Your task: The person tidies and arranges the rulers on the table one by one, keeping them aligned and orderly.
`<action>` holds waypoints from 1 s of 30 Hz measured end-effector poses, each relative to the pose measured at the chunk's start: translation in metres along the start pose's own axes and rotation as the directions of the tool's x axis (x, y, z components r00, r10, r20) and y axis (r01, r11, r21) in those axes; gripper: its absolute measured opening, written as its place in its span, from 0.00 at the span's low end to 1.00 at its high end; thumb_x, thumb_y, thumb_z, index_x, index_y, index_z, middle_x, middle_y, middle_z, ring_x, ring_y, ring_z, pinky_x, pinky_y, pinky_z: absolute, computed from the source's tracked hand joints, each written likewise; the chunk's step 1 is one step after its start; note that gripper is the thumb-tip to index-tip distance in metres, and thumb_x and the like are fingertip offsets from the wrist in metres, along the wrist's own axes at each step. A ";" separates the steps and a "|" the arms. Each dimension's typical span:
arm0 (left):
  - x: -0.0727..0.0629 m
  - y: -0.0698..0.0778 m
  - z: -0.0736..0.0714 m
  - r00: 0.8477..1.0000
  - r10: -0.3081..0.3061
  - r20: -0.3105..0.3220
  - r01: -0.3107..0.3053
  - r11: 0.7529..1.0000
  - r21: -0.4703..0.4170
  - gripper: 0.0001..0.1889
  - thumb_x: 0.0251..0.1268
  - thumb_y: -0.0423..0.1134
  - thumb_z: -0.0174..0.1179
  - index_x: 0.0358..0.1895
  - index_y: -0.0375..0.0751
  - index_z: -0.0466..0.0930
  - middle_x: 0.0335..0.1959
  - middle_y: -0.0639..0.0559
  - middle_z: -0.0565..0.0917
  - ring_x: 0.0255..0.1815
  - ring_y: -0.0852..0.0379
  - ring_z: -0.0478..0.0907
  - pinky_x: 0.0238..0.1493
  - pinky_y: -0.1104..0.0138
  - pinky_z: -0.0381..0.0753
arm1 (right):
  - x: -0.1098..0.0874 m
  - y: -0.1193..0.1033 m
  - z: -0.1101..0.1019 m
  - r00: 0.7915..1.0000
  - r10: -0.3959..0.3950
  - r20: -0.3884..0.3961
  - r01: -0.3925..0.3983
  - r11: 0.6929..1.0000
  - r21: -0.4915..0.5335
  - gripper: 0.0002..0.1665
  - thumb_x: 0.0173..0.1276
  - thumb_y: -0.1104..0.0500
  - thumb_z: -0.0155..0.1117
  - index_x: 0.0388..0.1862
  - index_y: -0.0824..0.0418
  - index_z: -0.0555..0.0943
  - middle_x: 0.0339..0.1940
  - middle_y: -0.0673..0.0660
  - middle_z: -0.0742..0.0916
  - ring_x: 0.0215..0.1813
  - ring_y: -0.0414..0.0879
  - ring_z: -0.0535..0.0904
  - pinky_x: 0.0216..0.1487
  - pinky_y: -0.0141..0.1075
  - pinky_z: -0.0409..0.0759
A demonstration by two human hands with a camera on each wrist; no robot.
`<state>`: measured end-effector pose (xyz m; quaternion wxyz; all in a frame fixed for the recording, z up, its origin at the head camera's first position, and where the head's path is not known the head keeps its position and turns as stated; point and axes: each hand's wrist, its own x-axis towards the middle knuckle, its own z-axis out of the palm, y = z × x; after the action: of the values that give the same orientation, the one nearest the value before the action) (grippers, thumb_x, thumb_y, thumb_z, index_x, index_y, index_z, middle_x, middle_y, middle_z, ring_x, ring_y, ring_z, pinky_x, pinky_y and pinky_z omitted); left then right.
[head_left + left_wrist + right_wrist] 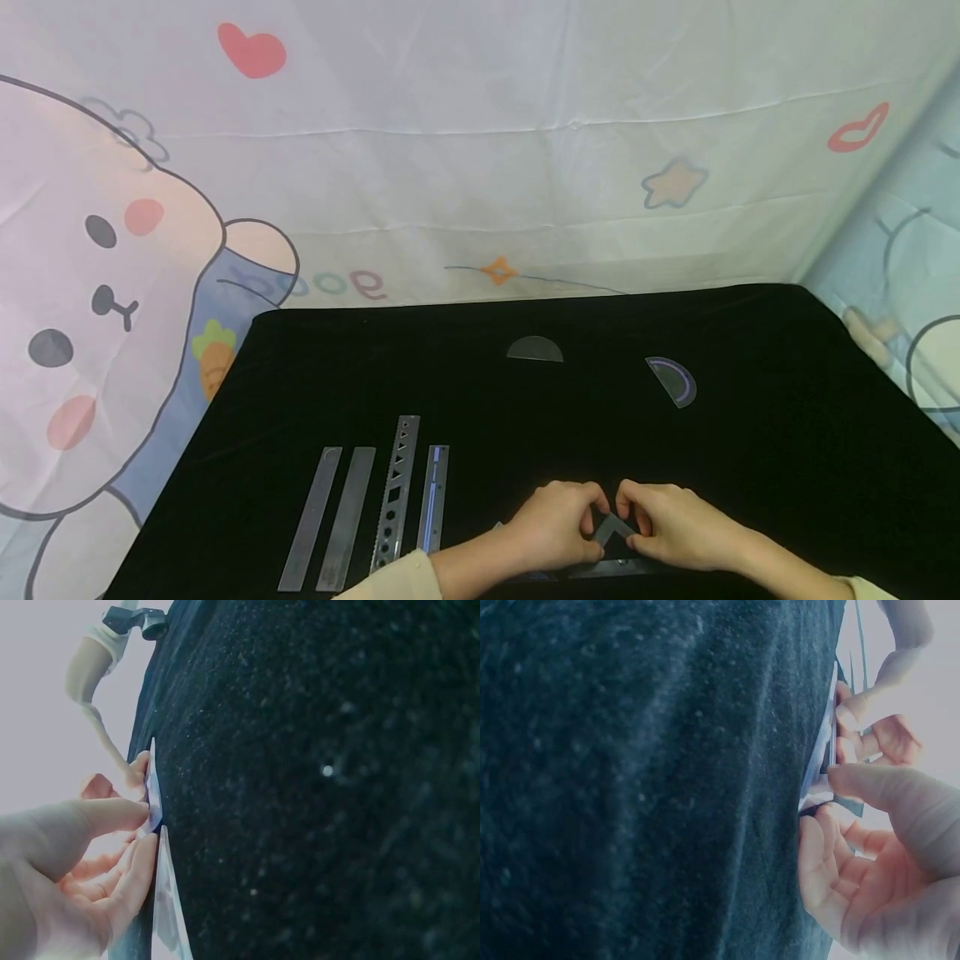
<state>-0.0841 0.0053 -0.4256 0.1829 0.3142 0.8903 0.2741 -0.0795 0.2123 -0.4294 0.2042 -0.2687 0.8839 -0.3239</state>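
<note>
A clear triangular set square [613, 525] lies near the front edge of the black cloth, its corner pointing away from me. From its left side my left hand [551, 525] pinches it between thumb and fingers, also seen in the left wrist view, where the set square [153, 791] appears edge-on. My right hand [678, 525] pinches the opposite side; in the right wrist view its thumb and fingers meet at the set square's end [817, 787]. Another clear pointed piece [171, 900] lies below the left fingers, mostly hidden by the left arm in the head view.
Left of the hands lie two plain rulers [310, 521] [347, 521], a ruler with cut-out shapes [396, 492] and a narrower ruler [433, 500]. Farther back are two half-round protractors [535, 350] [671, 382]. A printed curtain [465, 167] hangs behind the black cloth [750, 433].
</note>
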 end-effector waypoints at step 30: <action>0.013 -0.028 -0.047 0.979 0.002 -0.204 -0.046 0.977 -0.211 0.13 0.52 0.40 0.66 0.41 0.43 0.79 0.39 0.52 0.81 0.30 0.68 0.76 0.30 0.78 0.76 | 0.020 -0.005 -0.024 0.976 -0.039 -0.215 0.031 0.999 -0.040 0.13 0.62 0.62 0.59 0.46 0.58 0.77 0.34 0.47 0.82 0.32 0.32 0.77 0.32 0.26 0.78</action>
<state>-0.1303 -0.0222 -0.4078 0.1207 0.2739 0.8657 0.4012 -0.1058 0.2082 -0.4124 0.0966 -0.2513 0.9017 -0.3384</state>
